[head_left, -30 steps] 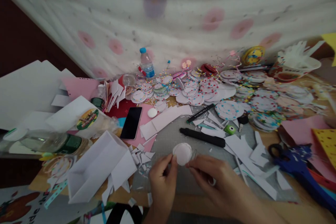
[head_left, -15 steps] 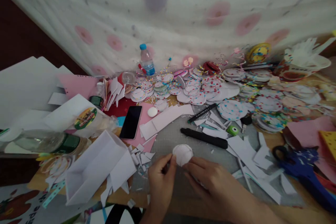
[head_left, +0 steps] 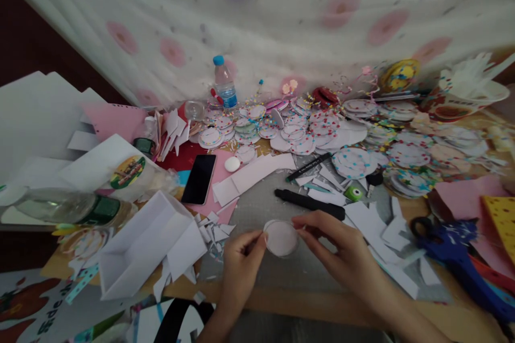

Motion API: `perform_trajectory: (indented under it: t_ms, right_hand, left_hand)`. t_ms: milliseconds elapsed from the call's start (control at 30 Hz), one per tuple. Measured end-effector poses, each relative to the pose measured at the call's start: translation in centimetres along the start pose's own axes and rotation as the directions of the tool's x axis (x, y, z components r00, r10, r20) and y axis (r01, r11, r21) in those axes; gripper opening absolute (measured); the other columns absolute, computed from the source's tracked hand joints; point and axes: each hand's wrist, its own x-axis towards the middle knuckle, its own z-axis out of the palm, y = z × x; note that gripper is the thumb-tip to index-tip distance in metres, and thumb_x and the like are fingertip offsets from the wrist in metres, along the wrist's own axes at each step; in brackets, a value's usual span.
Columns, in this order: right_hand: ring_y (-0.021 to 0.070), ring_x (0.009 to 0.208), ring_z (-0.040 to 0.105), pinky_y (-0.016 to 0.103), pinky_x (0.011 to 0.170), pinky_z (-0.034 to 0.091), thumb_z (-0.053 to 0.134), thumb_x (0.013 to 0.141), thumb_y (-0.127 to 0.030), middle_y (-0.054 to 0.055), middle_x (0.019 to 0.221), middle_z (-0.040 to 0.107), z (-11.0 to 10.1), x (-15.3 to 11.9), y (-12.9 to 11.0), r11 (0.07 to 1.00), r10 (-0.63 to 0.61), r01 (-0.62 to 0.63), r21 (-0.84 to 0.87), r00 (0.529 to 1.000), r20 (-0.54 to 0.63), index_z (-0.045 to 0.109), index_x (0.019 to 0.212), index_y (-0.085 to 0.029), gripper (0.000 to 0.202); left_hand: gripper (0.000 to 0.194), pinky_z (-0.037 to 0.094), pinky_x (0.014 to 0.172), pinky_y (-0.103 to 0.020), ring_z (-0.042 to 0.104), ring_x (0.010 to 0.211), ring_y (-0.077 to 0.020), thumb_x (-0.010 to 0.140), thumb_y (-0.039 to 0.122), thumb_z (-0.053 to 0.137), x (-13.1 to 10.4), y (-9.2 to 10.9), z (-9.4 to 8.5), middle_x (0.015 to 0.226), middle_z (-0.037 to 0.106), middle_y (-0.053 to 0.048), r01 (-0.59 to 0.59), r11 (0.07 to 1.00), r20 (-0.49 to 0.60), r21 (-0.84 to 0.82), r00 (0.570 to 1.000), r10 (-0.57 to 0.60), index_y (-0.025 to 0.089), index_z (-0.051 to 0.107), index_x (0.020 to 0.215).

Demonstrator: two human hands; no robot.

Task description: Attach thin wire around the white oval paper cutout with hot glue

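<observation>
A small round white disc (head_left: 281, 238) is held over the grey cutting mat (head_left: 257, 214) near the table's front edge. My left hand (head_left: 242, 262) pinches its left rim between thumb and index finger. On the other side, my right hand (head_left: 336, 244) has thumb and index finger at the disc's upper right rim. A thin clear or pale edge shows round the disc; its material is too blurred to tell. Just beyond the disc lies a thick black pen (head_left: 309, 203), with a thinner dark pen (head_left: 308, 167) behind it.
Paper scraps (head_left: 382, 241) and a blue glue gun (head_left: 454, 252) lie to the right. On the left are a phone (head_left: 199, 179), an open white paper box (head_left: 140, 246) and a plastic bottle (head_left: 68, 208). Decorated discs (head_left: 354, 163) crowd the back, before a bottle (head_left: 225, 86).
My right hand has shifted from the disc's lower right to its upper right rim, uncovering more of the disc. The camera view has tilted slightly.
</observation>
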Motion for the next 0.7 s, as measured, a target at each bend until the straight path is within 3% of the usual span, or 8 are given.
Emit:
perform_trajectory:
  t_ms: [100, 333, 700]
  right_hand:
    - [0.0134, 0.074, 0.061, 0.023, 0.065, 0.049, 0.053, 0.091, -0.016, 0.002, 0.084, 0.065, 0.48, 0.08, 0.17, 1.0, -0.004, 0.003, 0.024, 0.999, 0.053, 0.063, 0.104, -0.022, 0.018]
    - [0.0139, 0.069, 0.06, 0.024, 0.06, 0.047, 0.05, 0.091, -0.012, 0.004, 0.078, 0.063, 0.86, -0.02, -0.08, 1.0, -0.023, 0.023, 0.0, 0.999, 0.037, 0.067, 0.101, -0.019, 0.021]
    - [0.0153, 0.074, 0.061, 0.024, 0.062, 0.048, 0.049, 0.09, -0.007, 0.007, 0.085, 0.063, 1.02, 0.25, 0.19, 0.994, -0.11, 0.111, -0.021, 0.992, 0.065, 0.065, 0.108, -0.017, 0.027]
  left_hand:
    - [0.027, 0.047, 0.057, -0.026, 0.063, 0.063, -0.0209, 0.073, 0.04, 0.066, -0.17, 0.19, 0.06, 0.062, 0.069, -0.006, 0.006, 1.0, 0.005, 0.001, 1.0, -0.006, 0.015, 0.077, 0.077]
    - [0.026, 0.046, 0.056, -0.025, 0.062, 0.061, -0.0195, 0.073, 0.039, 0.066, -0.69, 0.03, 0.31, 0.066, 0.07, -0.007, -0.03, 1.0, -0.041, 0.009, 0.999, 0.03, 0.016, 0.076, 0.076]
    - [0.027, 0.037, 0.048, -0.022, 0.046, 0.049, -0.0118, 0.074, 0.039, 0.065, -1.02, 0.75, 0.24, 0.056, 0.061, -0.003, -0.085, 0.994, -0.106, 0.066, 0.99, 0.092, 0.014, 0.075, 0.074]
